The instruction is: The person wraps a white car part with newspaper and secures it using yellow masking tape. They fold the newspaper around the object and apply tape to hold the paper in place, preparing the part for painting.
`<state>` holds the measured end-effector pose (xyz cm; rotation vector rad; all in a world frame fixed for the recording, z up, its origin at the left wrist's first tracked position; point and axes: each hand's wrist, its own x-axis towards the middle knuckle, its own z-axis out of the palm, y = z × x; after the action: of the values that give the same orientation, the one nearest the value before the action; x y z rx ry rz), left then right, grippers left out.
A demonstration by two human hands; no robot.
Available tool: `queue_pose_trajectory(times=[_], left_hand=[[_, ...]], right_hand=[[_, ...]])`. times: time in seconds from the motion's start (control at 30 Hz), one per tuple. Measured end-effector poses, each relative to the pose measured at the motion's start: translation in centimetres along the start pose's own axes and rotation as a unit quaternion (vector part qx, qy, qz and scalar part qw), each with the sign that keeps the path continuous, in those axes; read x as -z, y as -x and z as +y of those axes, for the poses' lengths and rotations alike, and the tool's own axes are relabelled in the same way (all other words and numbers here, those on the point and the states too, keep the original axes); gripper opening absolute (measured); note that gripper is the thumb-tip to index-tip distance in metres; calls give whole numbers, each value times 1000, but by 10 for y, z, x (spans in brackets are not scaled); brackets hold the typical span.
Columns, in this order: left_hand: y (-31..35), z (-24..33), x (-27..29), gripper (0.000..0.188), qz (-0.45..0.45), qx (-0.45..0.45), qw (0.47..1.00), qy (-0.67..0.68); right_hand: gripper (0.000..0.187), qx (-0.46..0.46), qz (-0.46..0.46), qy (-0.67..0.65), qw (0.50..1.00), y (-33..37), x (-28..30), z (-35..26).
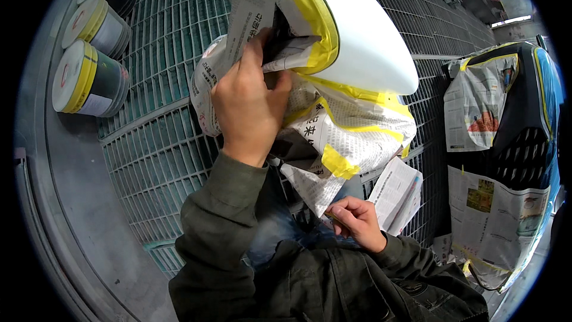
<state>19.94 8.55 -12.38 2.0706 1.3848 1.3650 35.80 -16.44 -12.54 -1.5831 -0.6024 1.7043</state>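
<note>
Hands on a white panel masked with newspaper and yellow tape, upper centre of the frame.

The panel (363, 42) curves up and right, newspaper (351, 131) hanging under it with yellow tape (339, 164) along its edges. The left hand (247, 104) grips the paper at the panel's rim, fingers closed over a fold. The right hand (356, 220), lower centre, pinches the paper's bottom corner. Three cans (89, 77) stand upper left on the floor grating (155, 143); another masked dark part (512, 143) stands at right.
</note>
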Motion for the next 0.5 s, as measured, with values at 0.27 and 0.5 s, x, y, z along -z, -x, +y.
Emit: queue_pose_trajectory(times=[0.27,0.5], left_hand=[[5,-20,11,47,-22,18,991,130],[32,-64,59,23,37,205,951,228]], right_hand=[[21,3,16,13,1000,3,1,2],[20,13,21,20,999,7,6,3]])
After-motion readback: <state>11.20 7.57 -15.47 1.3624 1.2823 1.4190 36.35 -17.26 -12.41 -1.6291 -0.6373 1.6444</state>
